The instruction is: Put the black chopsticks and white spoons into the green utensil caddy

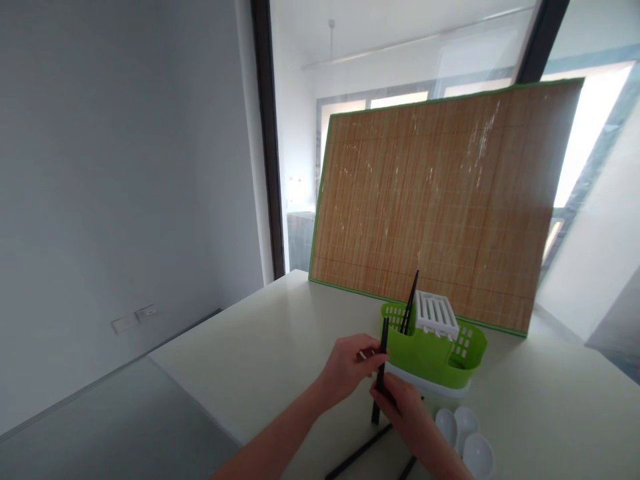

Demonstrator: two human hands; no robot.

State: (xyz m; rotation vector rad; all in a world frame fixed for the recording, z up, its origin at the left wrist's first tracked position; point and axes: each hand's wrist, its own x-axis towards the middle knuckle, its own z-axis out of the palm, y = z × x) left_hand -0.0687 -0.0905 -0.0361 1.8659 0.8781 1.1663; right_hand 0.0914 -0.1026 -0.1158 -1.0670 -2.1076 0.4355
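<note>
1. Loose black chopsticks (357,455) on the white desk (280,320), below the right grip (403,402).
2. Right grip and left grip (350,361) pinch near-upright dark chopsticks (384,337).
3. Just beyond: green cutlery caddy (430,360).
4. Right of the right grip: white spoons (479,455).

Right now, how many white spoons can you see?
3: a left spoon, a middle spoon and a nearest spoon, clustered on the table right of the right hand. More may be hidden.

We find the caddy (427,360) before the mat (435,200), chopsticks (411,299) in its left compartment (392,311), and spoons (467,421) nearer us.
</note>
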